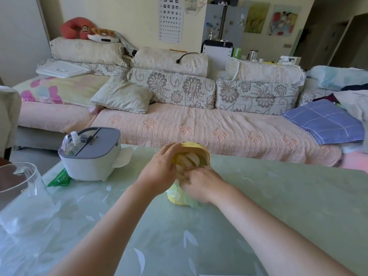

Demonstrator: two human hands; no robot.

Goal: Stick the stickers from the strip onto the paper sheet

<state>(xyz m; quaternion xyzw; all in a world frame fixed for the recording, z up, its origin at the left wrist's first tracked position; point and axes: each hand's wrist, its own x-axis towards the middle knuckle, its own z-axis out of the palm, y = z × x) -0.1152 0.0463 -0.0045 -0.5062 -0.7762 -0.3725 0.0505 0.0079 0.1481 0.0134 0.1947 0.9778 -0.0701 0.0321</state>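
Head view: left hand (pixel 159 168) gripping curled yellow paper sheet (pixel 199 151) at centre of green glass table (pixel 278 196); right hand (pixel 201 184) pinching pale sticker strip (pixel 187 159) inside. Strip probably light, flimsy, tacky: peeling from edge advised.

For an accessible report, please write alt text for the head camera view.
Two bare hands work at a yellow container over a pale green table: the left hand grips its side, the right hand reaches to its opening. A grey-white appliance stands left, a sofa behind.
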